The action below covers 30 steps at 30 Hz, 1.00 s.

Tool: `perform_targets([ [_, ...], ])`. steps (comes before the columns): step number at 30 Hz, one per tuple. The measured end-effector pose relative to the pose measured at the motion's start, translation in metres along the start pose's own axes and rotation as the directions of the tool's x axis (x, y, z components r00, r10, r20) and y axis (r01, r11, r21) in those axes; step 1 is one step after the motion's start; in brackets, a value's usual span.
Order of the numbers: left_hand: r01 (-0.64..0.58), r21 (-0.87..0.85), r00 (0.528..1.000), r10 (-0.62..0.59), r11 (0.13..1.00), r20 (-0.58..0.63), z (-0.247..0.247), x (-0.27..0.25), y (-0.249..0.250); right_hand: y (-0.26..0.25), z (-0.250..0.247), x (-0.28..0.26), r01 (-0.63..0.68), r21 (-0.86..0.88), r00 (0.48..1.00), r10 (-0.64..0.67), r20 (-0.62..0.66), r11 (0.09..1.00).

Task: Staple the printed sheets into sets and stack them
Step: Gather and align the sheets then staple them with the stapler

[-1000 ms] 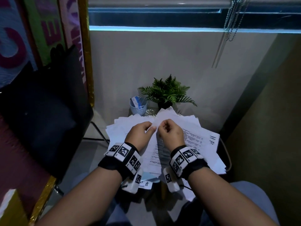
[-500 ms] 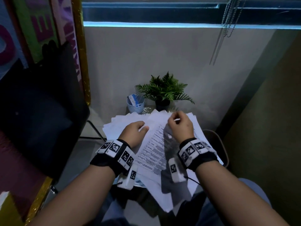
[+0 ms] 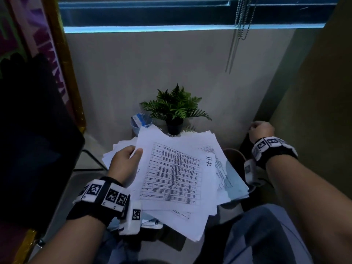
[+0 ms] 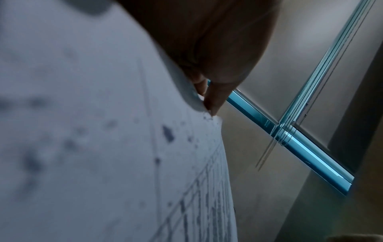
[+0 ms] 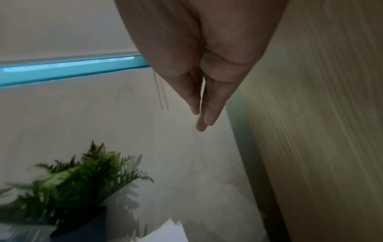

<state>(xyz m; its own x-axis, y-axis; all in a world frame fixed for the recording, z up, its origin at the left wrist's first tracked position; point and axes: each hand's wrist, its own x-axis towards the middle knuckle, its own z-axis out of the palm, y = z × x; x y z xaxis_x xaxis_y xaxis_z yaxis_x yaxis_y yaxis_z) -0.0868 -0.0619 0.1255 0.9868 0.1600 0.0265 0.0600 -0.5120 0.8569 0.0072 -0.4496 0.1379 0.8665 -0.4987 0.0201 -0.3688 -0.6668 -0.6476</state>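
My left hand [image 3: 124, 162] pinches the upper left edge of a printed sheet [image 3: 171, 172], thumb on top and fingers underneath. The sheet carries a printed table and lies on top of a loose, fanned pile of papers [image 3: 224, 168] in front of me. In the left wrist view, my fingertips [image 4: 213, 104] meet at the paper's edge. My right hand [image 3: 262, 130] is raised to the right, well apart from the pile, near the wall. Its fingers appear curled in the head view; whether they hold anything, I cannot tell. A potted fern [image 3: 174, 107] and a blue cup [image 3: 140, 123] stand behind the pile.
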Motion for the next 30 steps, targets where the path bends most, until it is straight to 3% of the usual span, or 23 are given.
perform_targets([
  [2,0.017,-0.049,1.0,-0.017,0.999,0.001,0.001,0.005,-0.005,-0.006,-0.002,-0.003,0.001,0.039,1.0,-0.002,0.017,0.999],
  [5,0.03,-0.095,1.0,-0.03,0.995,-0.002,0.001,0.007,-0.005,-0.022,0.005,-0.027,0.108,0.117,0.993,-0.113,0.03,0.987],
  [8,0.018,-0.151,1.0,-0.018,0.988,0.006,0.002,0.004,0.0,-0.048,0.022,-0.069,0.194,0.205,0.96,-0.228,0.16,0.959],
  [13,0.004,-0.229,1.0,-0.009,0.973,-0.019,0.004,-0.001,0.01,-0.088,0.051,-0.148,0.27,0.354,0.775,-0.421,0.472,0.895],
  [15,0.015,-0.256,1.0,-0.021,0.966,-0.02,0.004,-0.001,0.012,-0.1,0.061,-0.173,0.261,0.378,0.743,-0.434,0.509,0.889],
  [19,0.051,-0.351,0.998,-0.058,0.935,-0.008,0.004,-0.003,0.008,-0.11,0.077,-0.203,0.173,0.379,0.746,-0.372,0.552,0.909],
  [30,0.063,-0.339,0.997,-0.072,0.939,-0.013,0.003,-0.021,0.015,-0.116,0.088,-0.232,-0.034,0.456,0.763,-0.271,0.586,0.889],
])
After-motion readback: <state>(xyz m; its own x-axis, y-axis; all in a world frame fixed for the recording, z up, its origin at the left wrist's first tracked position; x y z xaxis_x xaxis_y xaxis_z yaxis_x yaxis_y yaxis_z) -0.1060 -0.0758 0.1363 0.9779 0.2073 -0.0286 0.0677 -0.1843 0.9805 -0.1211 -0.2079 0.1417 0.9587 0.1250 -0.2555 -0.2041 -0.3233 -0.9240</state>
